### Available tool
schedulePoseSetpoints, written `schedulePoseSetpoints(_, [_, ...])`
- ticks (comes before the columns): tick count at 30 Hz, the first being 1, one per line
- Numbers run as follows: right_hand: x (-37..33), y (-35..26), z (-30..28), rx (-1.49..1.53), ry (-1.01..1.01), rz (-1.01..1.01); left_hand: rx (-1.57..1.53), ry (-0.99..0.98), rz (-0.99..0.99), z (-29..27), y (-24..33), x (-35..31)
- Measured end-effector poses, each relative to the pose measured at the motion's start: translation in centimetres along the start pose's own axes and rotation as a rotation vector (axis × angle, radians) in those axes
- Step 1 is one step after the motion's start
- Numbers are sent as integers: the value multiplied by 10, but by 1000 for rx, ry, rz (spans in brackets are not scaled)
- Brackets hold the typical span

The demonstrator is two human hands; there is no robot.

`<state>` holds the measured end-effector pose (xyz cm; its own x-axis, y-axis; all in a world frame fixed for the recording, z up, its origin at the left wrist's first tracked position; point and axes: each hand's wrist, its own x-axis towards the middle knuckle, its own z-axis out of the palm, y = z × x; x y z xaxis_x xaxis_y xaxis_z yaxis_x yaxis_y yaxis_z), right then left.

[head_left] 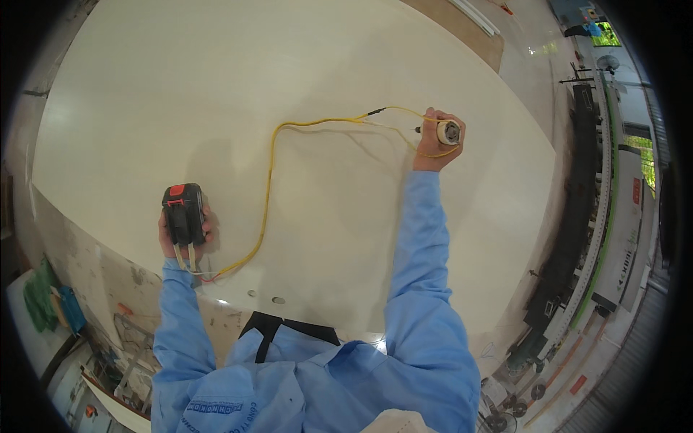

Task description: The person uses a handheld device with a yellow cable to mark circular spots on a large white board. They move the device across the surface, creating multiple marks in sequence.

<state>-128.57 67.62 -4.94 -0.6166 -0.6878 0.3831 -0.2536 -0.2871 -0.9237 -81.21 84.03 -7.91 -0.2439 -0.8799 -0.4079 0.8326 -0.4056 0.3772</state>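
My left hand (165,238) is wrapped round a black battery pack (189,213) with a red latch, held over the near left of the white board (325,216). Two pale strips stick out of the pack's near end, with thin wires on them. From these wires a yellow cable (270,180) bends across the board toward the far right. There it splits into thin leads, with a piece of black tape (376,112) on one. The leads run to a small cylindrical motor (448,133), cream-coloured with a dark end face turned up. My right hand (431,153) is closed round this motor.
Two holes (278,300) sit near the board's front edge. A brown panel with white strips (476,32) lies beyond the far right corner. Along the right side stands a long machine (621,231). Green and blue cloths or bags (45,294) are at the lower left.
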Motion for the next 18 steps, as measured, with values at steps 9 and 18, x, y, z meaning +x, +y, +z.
schedulePoseSetpoints(9, [-11,-3,5,-62,12,-35,19,4,-9,4,3,1])
schedulePoseSetpoints(18, [-40,-5,-16,-103,-14,-16,-8,-35,-11,5,3,2])
